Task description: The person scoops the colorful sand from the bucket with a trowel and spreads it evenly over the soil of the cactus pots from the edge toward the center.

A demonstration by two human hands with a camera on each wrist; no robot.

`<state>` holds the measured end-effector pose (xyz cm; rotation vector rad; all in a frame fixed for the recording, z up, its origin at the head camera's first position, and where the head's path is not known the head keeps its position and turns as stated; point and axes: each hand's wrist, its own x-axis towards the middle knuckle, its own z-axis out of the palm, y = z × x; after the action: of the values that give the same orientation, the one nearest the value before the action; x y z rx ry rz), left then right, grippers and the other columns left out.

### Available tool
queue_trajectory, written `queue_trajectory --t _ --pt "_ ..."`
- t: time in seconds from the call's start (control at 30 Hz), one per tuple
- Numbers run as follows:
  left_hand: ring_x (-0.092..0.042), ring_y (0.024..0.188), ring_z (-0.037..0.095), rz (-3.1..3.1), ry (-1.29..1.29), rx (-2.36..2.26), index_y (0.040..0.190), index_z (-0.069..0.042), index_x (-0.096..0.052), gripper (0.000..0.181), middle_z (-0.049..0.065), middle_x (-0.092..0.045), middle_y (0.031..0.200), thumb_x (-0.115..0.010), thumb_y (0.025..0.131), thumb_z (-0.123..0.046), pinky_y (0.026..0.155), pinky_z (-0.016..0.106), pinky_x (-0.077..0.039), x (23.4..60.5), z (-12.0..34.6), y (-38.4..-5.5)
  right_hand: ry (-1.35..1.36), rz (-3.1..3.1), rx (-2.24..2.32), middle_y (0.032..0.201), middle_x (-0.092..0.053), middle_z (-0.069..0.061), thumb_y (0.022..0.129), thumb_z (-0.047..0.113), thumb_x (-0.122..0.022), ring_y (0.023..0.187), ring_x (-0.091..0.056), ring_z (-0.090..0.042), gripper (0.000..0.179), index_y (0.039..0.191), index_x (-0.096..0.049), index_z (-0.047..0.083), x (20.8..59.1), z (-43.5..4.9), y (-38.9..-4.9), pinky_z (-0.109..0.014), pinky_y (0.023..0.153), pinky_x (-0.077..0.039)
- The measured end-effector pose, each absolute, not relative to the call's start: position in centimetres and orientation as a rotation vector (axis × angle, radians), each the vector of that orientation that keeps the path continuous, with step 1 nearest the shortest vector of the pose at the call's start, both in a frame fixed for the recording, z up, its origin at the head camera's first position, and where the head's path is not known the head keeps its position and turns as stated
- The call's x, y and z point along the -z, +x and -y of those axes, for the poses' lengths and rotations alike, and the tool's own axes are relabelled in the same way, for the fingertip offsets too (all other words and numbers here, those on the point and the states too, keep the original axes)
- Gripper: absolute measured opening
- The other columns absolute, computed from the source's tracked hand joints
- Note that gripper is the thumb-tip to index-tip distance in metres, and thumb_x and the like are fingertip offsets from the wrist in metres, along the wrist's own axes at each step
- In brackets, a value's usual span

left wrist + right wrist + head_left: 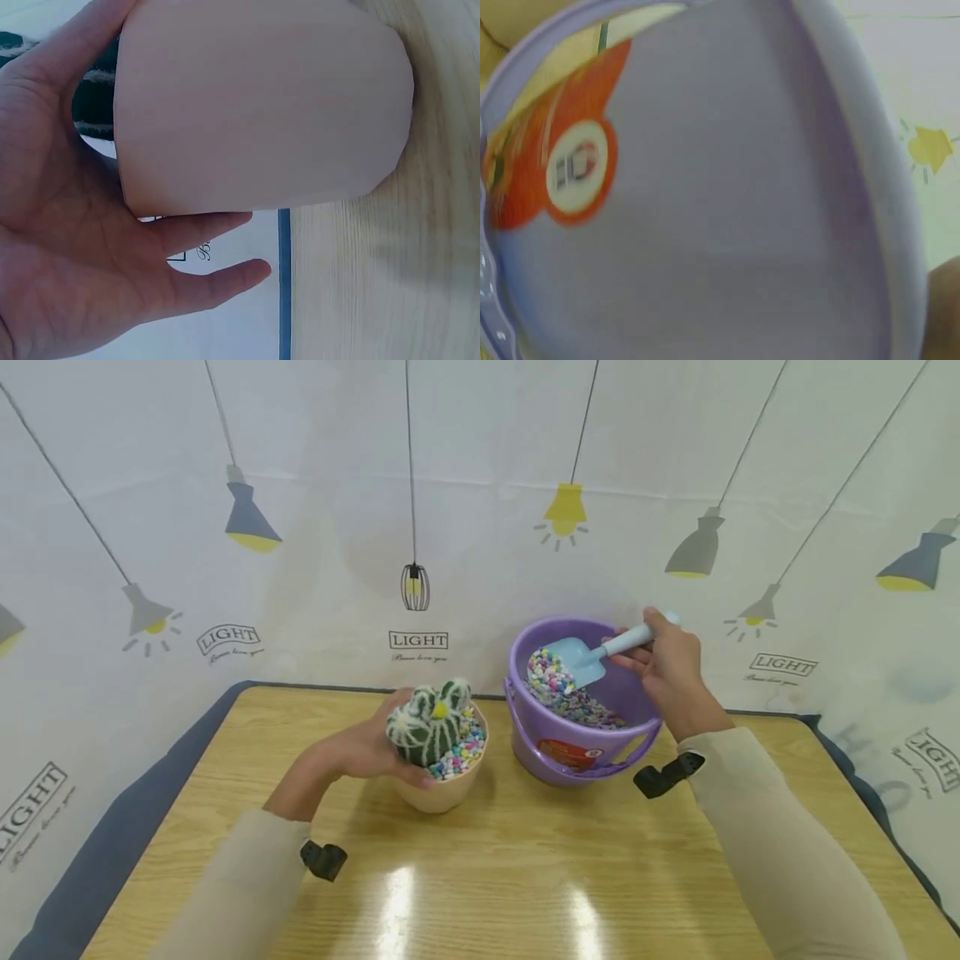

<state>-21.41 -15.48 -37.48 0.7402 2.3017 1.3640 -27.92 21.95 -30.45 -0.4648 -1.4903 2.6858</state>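
Observation:
In the head view my left hand (372,747) holds a cream flower pot (435,795) at its left side, thumb near the front rim and other fingers partly hidden behind. The pot (262,112) fills much of the left wrist view. A green-and-white striped cactus (427,735) with a yellow spot rises from colourful pebbles (467,747) inside it. My right hand (670,668) grips the handle of a light-blue toy shovel (577,658) over a purple bucket (543,760). Pebbles lie on the shovel's blade, and more (592,712) cover the bucket's bottom.
Pot and bucket stand side by side on a wooden table (480,877), near its back edge. Behind rises a pale cloth (322,568) printed with lamps. The bucket's handle (615,768) hangs down its front. Dark blue cloth (150,777) borders the table.

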Motion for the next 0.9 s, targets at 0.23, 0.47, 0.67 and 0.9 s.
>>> queue_trajectory --t 0.23,0.47,0.67,0.9 --pt "-0.040 0.131 0.032 -2.238 0.780 -1.351 0.142 -0.014 -0.023 0.104 0.012 -0.039 0.138 -0.092 0.064 -0.015 0.114 0.054 -0.026 37.5 15.8 -21.9 -0.422 1.506 -2.724 0.074 -0.069 -0.017 0.100 0.023 -0.054 0.070 -0.073 -0.029 0.025 0.115 -0.042 0.008 30.5 -20.4 -27.2 -0.041 0.062 -0.060" --pt "-0.035 0.133 0.033 -2.237 0.795 -1.266 0.144 -0.014 -0.023 0.104 0.013 -0.035 0.141 -0.091 0.065 -0.018 0.115 0.057 -0.022 37.5 16.0 -22.3 -0.327 1.558 -2.753 0.080 -0.070 -0.017 0.100 0.022 -0.053 0.077 -0.073 -0.031 0.026 0.115 -0.042 0.004 30.8 -18.8 -26.2 -0.043 0.066 -0.060" --pt "-0.028 0.137 0.038 -2.243 0.771 -1.180 0.149 -0.012 -0.020 0.111 0.016 -0.026 0.147 -0.091 0.064 -0.020 0.116 0.059 -0.018 37.0 16.3 -22.5 -0.253 1.606 -2.735 0.080 -0.070 -0.017 0.100 0.021 -0.055 0.078 -0.073 -0.031 0.025 0.111 -0.043 0.002 30.4 -17.3 -25.9 -0.044 0.067 -0.059" --pt "-0.024 0.141 0.036 -2.173 0.757 -1.120 0.153 -0.012 -0.017 0.112 0.015 -0.018 0.153 -0.090 0.067 -0.019 0.118 0.056 -0.015 36.2 16.5 -23.1 -0.175 1.689 -2.664 0.081 -0.071 -0.015 0.098 0.023 -0.059 0.077 -0.073 -0.031 0.028 0.111 -0.046 0.003 29.8 -16.3 -25.8 -0.041 0.065 -0.059"
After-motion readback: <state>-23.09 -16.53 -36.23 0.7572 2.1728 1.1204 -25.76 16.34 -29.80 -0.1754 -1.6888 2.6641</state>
